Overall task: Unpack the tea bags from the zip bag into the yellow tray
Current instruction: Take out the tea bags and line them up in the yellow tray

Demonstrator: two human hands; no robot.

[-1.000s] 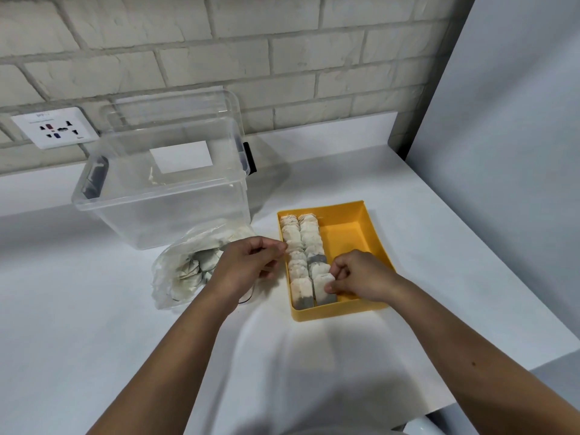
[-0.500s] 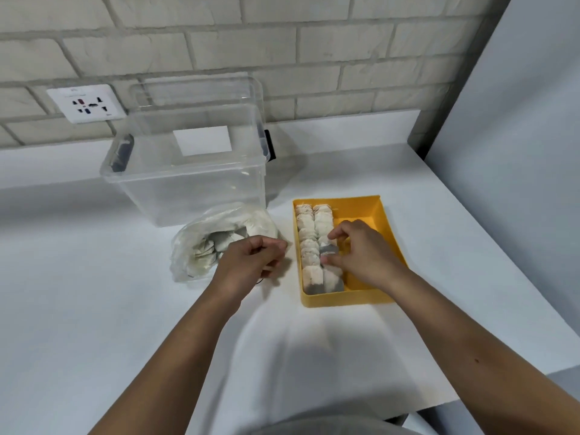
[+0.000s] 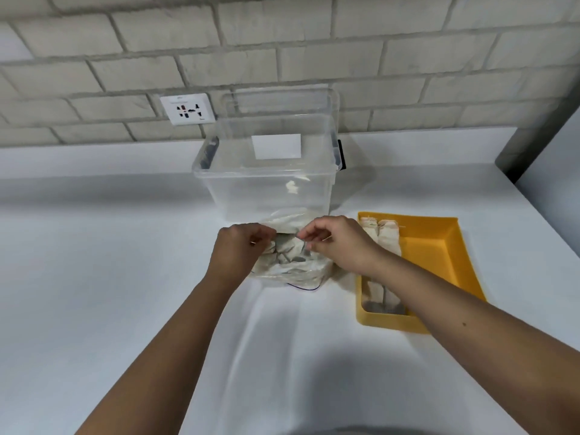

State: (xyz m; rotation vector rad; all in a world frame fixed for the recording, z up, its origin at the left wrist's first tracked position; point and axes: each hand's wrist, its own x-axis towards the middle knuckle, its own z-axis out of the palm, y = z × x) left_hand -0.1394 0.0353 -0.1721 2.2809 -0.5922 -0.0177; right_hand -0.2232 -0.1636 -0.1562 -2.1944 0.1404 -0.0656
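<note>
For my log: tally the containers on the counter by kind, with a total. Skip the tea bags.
clear plastic bin: 1
yellow tray: 1
zip bag: 1
Total: 3

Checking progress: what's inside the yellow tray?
Two rows of tea bags along the left of the yellow tray; its right side is bare. The right forearm covers the rows' middle.

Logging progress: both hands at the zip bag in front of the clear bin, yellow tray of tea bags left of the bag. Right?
No: in the head view the yellow tray of tea bags sits right of the zip bag, not left. The left hand and right hand are at the bag, in front of the clear bin.
</note>
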